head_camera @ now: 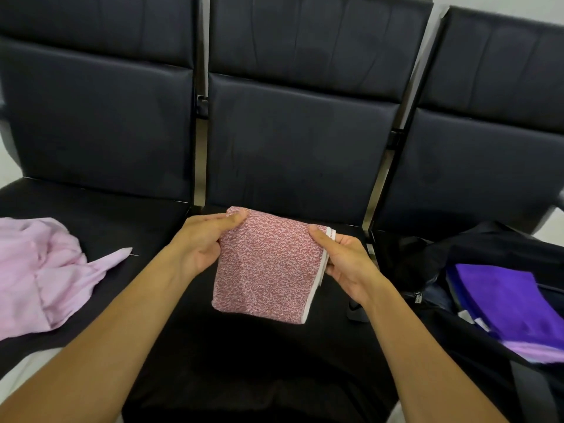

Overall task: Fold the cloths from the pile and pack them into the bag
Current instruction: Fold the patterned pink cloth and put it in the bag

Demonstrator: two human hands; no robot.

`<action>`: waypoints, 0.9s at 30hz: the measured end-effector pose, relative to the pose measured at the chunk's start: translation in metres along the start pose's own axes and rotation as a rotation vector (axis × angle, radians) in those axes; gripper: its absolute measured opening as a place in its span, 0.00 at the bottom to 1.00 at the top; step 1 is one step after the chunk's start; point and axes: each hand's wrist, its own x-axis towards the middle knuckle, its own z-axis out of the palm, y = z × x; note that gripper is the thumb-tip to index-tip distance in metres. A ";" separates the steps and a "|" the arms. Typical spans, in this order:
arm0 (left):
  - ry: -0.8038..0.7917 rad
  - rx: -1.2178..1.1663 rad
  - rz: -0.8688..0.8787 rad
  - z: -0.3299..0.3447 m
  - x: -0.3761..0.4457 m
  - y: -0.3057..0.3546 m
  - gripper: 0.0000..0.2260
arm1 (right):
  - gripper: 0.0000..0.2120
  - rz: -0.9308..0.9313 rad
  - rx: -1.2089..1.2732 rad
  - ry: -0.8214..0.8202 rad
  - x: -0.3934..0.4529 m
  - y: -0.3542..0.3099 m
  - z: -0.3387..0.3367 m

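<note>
The red cloth (pixel 268 267), folded into a thick pad, hung in the air above the middle seat (pixel 274 361), held by both hands. The left hand (pixel 203 242) had its grip pinched on the top left corner, and the right hand (pixel 345 264) clamped the stacked white edges. The bag (pixel 476 346) lay open on the right, a purple cloth (pixel 503 297) already inside. The pink pile (pixel 45 276) waited on the left. Letting go with the right hand could let the layers fan apart and spoil the fold on the way over.

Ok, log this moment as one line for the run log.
step: folding | left hand + right hand: hold folded red cloth | pink cloth: unfolded | bag: purple cloth inside
</note>
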 end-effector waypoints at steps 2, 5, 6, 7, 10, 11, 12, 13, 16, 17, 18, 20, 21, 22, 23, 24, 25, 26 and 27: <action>-0.057 -0.004 -0.024 -0.002 0.001 0.003 0.21 | 0.12 -0.033 0.040 -0.056 -0.001 -0.001 -0.001; -0.065 0.100 0.009 -0.007 0.002 0.006 0.20 | 0.16 -0.066 0.062 -0.155 -0.003 -0.003 -0.002; -0.057 0.150 0.026 -0.010 0.003 0.006 0.21 | 0.15 -0.068 0.040 -0.151 -0.003 -0.003 -0.002; -0.044 0.195 0.046 -0.012 0.004 0.006 0.21 | 0.14 -0.073 0.014 -0.130 -0.003 -0.002 -0.001; 0.002 0.244 0.124 -0.015 0.006 0.005 0.18 | 0.09 -0.120 -0.017 -0.040 -0.001 0.001 0.000; 0.014 0.257 0.162 -0.014 0.006 0.005 0.15 | 0.09 -0.132 -0.010 -0.024 -0.001 0.002 0.001; 0.023 0.275 0.204 -0.013 0.006 0.004 0.12 | 0.08 -0.139 -0.001 -0.020 -0.002 0.003 0.002; 0.030 0.298 0.245 -0.012 0.005 0.004 0.09 | 0.08 -0.150 -0.003 -0.014 -0.003 0.004 0.005; 0.031 0.324 0.327 -0.012 0.005 0.007 0.09 | 0.11 -0.225 -0.104 0.101 -0.002 0.009 0.013; 0.006 0.311 0.332 -0.012 0.004 0.008 0.10 | 0.13 -0.262 -0.135 0.137 -0.001 0.009 0.015; -0.029 0.296 0.338 -0.012 0.003 0.010 0.11 | 0.13 -0.295 -0.150 0.147 0.000 0.010 0.017; -0.095 0.275 0.368 -0.013 0.001 0.014 0.14 | 0.14 -0.326 -0.123 0.082 -0.002 0.008 0.019; -0.131 0.264 0.389 -0.014 0.001 0.016 0.15 | 0.15 -0.327 -0.087 0.024 -0.004 0.007 0.020; -0.172 0.247 0.405 -0.014 0.000 0.018 0.15 | 0.16 -0.336 -0.062 -0.028 -0.007 0.007 0.020; -0.208 0.233 0.413 -0.014 -0.002 0.020 0.16 | 0.17 -0.358 -0.062 -0.064 -0.008 0.007 0.020; -0.235 0.228 0.415 -0.014 -0.003 0.021 0.16 | 0.17 -0.390 -0.077 -0.085 -0.010 0.007 0.019; -0.254 0.231 0.412 -0.015 -0.005 0.023 0.17 | 0.17 -0.419 -0.091 -0.095 -0.012 0.006 0.019; -0.271 0.239 0.404 -0.015 -0.007 0.025 0.17 | 0.17 -0.441 -0.095 -0.099 -0.014 0.005 0.019; -0.286 0.247 0.389 -0.015 -0.009 0.026 0.19 | 0.18 -0.453 -0.093 -0.101 -0.015 0.004 0.018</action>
